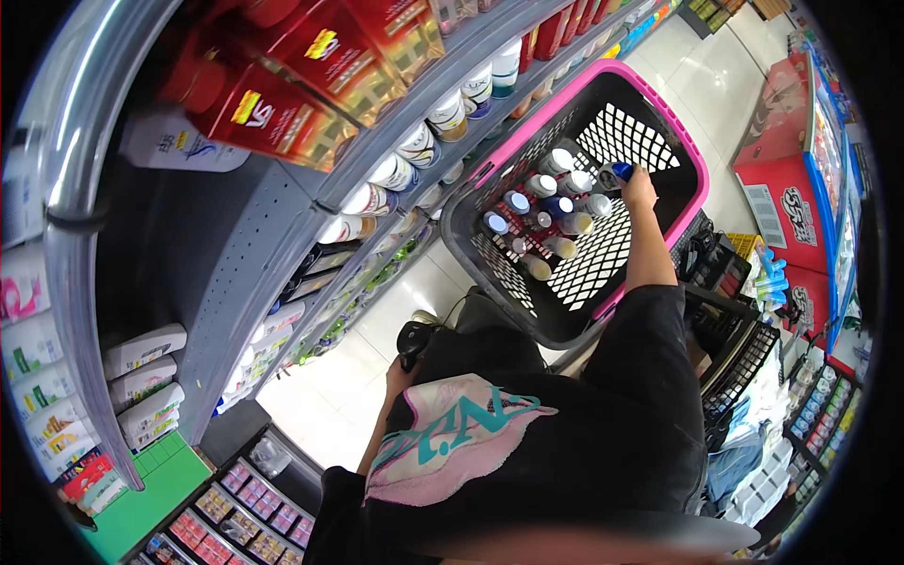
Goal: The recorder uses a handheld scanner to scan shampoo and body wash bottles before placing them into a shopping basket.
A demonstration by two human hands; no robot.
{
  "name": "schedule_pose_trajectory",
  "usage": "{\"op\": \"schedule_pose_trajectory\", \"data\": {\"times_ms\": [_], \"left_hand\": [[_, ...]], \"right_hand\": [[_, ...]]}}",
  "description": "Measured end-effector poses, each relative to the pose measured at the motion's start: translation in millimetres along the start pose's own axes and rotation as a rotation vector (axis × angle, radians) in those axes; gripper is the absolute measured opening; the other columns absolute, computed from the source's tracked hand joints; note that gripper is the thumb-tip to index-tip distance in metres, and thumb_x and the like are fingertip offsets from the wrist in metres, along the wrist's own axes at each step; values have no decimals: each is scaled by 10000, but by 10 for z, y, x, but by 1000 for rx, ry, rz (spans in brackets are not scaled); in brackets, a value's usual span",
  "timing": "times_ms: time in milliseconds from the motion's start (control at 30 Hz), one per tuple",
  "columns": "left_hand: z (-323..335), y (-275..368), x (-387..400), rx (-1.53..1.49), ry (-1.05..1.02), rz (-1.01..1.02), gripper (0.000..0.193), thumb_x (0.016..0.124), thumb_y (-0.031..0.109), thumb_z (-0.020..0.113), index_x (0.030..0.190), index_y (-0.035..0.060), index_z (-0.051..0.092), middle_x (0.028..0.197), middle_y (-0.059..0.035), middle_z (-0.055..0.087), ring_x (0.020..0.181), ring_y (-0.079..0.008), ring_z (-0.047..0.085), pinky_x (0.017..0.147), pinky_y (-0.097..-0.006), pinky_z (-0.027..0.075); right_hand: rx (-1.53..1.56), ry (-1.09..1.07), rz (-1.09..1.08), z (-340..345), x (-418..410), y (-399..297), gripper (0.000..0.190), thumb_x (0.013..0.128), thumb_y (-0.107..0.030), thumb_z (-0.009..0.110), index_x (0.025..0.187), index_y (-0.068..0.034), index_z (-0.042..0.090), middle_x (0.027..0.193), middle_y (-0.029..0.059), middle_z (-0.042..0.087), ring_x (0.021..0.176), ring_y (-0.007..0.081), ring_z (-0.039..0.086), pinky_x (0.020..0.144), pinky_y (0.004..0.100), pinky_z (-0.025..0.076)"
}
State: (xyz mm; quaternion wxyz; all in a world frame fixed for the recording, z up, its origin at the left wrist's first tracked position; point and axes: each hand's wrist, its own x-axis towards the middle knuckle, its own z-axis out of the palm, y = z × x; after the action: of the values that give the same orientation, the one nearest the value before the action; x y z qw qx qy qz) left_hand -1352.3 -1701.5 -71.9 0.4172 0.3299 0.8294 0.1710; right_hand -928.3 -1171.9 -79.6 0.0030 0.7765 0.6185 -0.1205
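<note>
My right hand (639, 189) reaches into a black plastic shopping basket (614, 67) with a pink rim, its fingers closed on a small blue-capped bottle (611, 174). Several bottles with white, blue and cream caps, such as a white-capped bottle (558, 162), stand grouped in the basket left of that hand. Low beside my left leg, my left hand (400, 376) grips a black handheld scanner (414, 340); a thin cord runs from near it.
Shop shelves (282, 205) rise on the left, holding red gift boxes (275, 106) and rows of white-lidded bottles (417, 145). A red chest freezer (784, 183) stands at the right. Black crates (720, 318) are close by my right side. Pale floor tiles (318, 409) show between shelf and legs.
</note>
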Motion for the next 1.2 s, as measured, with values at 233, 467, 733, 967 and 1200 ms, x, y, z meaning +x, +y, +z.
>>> {"op": "schedule_pose_trajectory", "data": {"times_ms": [233,467,733,967,1200], "left_hand": [[-14,153,-228,15,57,-172,386,816,316,747,1074,46,648,898,-192,694,853,-335,689,729,-402,518],[41,62,-340,65,51,-212,381,820,313,744,1064,36,648,887,-193,694,839,-338,687,731,-400,519],[83,99,-349,123,23,-294,408,808,345,753,1053,35,650,893,-197,698,842,-340,695,718,-412,525],[147,219,-270,74,26,-182,406,813,359,753,1025,33,639,850,-185,680,781,-319,675,701,-397,514],[234,316,-213,82,29,-133,421,814,395,753,1012,40,642,811,-168,667,737,-302,657,680,-384,507]], "right_hand": [[-80,-163,99,520,224,113,439,850,-236,699,1193,-43,504,1269,175,534,1090,385,612,878,486,522],[-135,-202,123,888,333,346,336,869,-131,631,1177,-55,518,1234,162,547,1080,375,625,859,486,531],[-200,-303,122,1107,409,525,317,881,-157,634,1176,-92,540,1237,136,578,1113,332,620,880,467,535],[-182,-286,61,938,448,490,306,870,-109,605,1173,-87,562,1217,160,584,1151,349,586,923,469,502],[-139,-251,18,552,404,314,362,863,-161,634,1208,-75,569,1251,173,565,1194,342,551,949,460,490]]}}
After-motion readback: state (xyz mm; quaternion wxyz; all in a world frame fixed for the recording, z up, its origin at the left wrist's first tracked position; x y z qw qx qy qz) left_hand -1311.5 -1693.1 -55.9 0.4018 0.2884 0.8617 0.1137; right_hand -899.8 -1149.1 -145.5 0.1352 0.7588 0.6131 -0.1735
